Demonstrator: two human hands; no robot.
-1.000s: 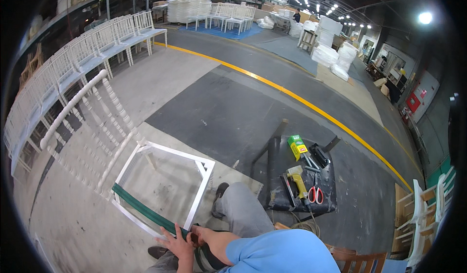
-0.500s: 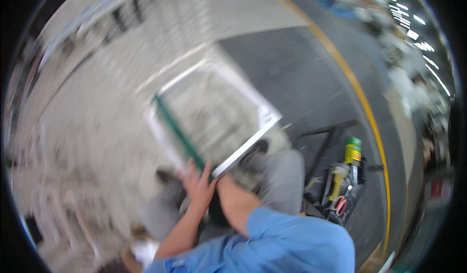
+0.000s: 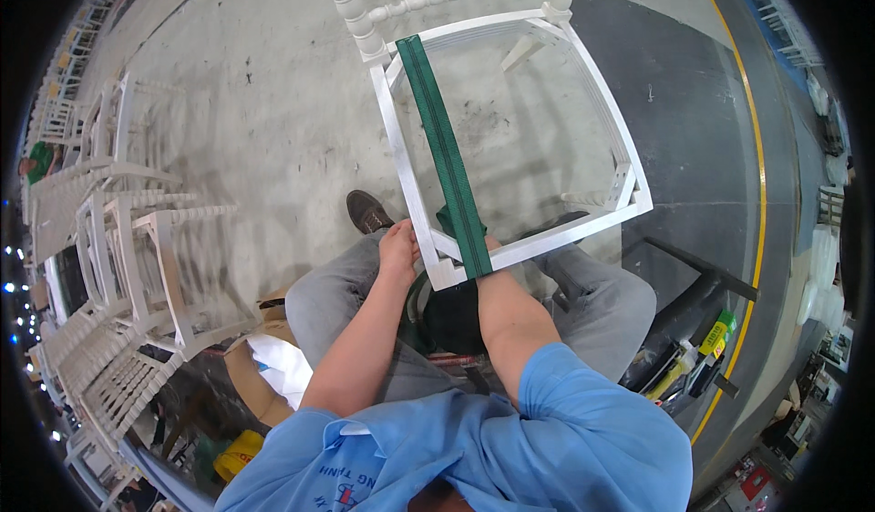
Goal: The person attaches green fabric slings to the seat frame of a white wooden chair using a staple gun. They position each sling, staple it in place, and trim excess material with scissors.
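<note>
Strap [image 3: 444, 152] lies over frame [image 3: 565, 236], left side, far edge to near edge. Looks light, soft, flexible; best pinched flat across its near end. Left hand [image 3: 398, 249] just left of frame, fingers curled; right hand [image 3: 492, 242] under frame, mostly hidden. Either grip: cannot tell.

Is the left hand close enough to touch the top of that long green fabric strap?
Probably yes. The left hand is just outside the white wooden seat frame, near the green strap. Only the frame's side rail lies between, and nothing seems to cover the top.
</note>
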